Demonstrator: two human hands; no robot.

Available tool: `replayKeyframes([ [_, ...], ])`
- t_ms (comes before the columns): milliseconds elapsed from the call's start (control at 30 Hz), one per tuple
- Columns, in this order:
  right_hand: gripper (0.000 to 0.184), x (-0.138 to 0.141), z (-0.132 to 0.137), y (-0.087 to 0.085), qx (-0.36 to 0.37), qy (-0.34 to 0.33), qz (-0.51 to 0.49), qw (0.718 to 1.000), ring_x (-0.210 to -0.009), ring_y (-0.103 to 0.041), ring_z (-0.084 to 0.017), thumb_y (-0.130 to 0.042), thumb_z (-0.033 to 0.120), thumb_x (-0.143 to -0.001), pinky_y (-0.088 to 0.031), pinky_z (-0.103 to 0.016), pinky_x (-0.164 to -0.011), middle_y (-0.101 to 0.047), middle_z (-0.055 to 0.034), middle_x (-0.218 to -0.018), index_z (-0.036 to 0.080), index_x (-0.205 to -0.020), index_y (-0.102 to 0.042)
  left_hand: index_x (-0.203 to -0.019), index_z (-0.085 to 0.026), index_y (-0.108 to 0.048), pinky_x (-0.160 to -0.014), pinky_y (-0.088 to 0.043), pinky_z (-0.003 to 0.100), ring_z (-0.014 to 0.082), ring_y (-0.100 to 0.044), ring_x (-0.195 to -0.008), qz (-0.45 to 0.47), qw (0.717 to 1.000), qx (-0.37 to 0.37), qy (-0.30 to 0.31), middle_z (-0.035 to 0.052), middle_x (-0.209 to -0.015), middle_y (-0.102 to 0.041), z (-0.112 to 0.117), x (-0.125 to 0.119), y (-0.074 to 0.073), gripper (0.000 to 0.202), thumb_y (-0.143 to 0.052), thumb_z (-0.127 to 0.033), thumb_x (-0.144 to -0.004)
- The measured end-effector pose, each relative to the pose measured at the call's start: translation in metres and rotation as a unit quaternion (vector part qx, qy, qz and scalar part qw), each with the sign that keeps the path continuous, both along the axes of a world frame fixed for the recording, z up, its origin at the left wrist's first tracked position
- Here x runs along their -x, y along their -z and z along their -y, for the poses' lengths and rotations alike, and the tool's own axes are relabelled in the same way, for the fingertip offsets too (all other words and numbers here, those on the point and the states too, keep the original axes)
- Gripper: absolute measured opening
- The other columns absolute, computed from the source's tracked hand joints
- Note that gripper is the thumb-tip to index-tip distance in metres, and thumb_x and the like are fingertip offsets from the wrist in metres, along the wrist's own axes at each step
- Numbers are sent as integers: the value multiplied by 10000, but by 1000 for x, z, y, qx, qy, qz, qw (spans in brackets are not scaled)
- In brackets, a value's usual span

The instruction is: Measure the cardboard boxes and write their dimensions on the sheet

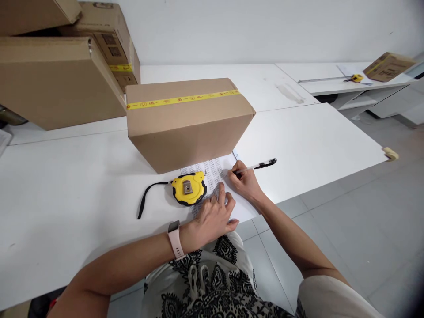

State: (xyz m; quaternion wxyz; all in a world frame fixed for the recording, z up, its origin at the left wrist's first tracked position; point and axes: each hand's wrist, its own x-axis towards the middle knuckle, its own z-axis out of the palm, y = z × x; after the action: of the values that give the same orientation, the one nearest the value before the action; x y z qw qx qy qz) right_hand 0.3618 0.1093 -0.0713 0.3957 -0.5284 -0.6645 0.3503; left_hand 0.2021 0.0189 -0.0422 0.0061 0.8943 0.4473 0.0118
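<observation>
White paper sheet (245, 209) bearing rows of small dark writing, lying under my fingers. My right hand (247, 183) pinches a slim black-and-clear plastic pen (264, 164) between thumb and fingertips; whether its nib touches paper, I cannot tell. My left hand (213, 217) rests on the sheet, fingers loosely spread and bent — thumb apart. Just beside its knuckles lies a rounded yellow-and-black tape measure (188, 190); beyond the fingers stands a brown cardboard box (190, 128). Probable faults: the sheet could skew if my left fingers bear too lightly, or the tape measure shift if my knuckles nudge it. Lettering: the box's yellow adhesive strip (183, 100) carries red characters — too small to read surely, like the sheet's rows.
</observation>
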Motion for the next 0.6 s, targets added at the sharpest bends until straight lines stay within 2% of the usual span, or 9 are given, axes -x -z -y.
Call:
replayKeyframes([
  [100,206,-2,2,-3,-25,30,1,999,-551,-379,-117,-582,301,-891,-320,-269,-527,-419,63,-610,238,-742,-454,-1322,-59,-575,-650,-522,384,324,-710,-829,13,1000,14,-14,357,-1503,-458,-1,-2,4,653,-662,-534,-883],
  [200,110,-11,6,-5,-82,29,57,995,-664,-502,-153,-553,327,-949,-414,-295,-606,-585,-2,-784,230,-897,-555,-1299,-70,-594,-653,-525,386,324,-707,-853,33,999,11,-15,343,-1489,-482,1,-1,7,637,-698,-521,-860],
  [267,111,-19,9,-5,-130,6,134,982,-796,-568,-196,-508,265,-972,-465,-332,-695,-633,-55,-926,232,-1017,-604,-1264,-76,-614,-686,-529,388,316,-698,-889,59,997,-41,3,300,-1413,-571,4,2,4,555,-691,-469,-879],
  [333,231,-25,12,-2,-169,-16,207,964,-888,-581,-234,-441,171,-971,-487,-365,-749,-633,-90,-988,234,-1088,-630,-1228,-89,-628,-705,-522,379,288,-683,-882,101,987,-124,30,227,-1260,-673,8,10,-3,430,-659,-379,-913],
  [400,350,-28,13,2,-192,-32,255,947,-929,-574,-258,-392,95,-949,-500,-388,-773,-634,-113,-1022,231,-1163,-634,-1195,-113,-628,-709,-509,376,269,-662,-854,153,966,-206,35,165,-1119,-711,9,23,-14,327,-635,-301,-928],
  [433,395,-28,12,4,-201,-34,270,941,-936,-568,-266,-380,69,-937,-502,-395,-781,-638,-120,-1034,227,-1200,-628,-1184,-125,-620,-728,-508,390,277,-654,-871,174,956,-235,23,156,-1104,-707,9,32,-20,304,-636,-283,-925],
  [500,454,-27,12,7,-214,-33,290,932,-938,-559,-275,-372,43,-922,-502,-404,-788,-648,-127,-1043,220,-1268,-607,-1212,-135,-587,-835,-508,464,337,-636,-1018,192,947,-257,-29,189,-1199,-670,7,50,-26,354,-662,-300,-908],
  [600,471,-24,11,9,-223,-24,299,927,-918,-557,-278,-351,41,-929,-499,-407,-771,-655,-132,-1014,199,-1304,-588,-1391,-134,-455,-987,-452,593,435,-518,-1274,184,956,-192,-127,258,-1429,-522,-2,77,-18,682,-743,-420,-843],
])
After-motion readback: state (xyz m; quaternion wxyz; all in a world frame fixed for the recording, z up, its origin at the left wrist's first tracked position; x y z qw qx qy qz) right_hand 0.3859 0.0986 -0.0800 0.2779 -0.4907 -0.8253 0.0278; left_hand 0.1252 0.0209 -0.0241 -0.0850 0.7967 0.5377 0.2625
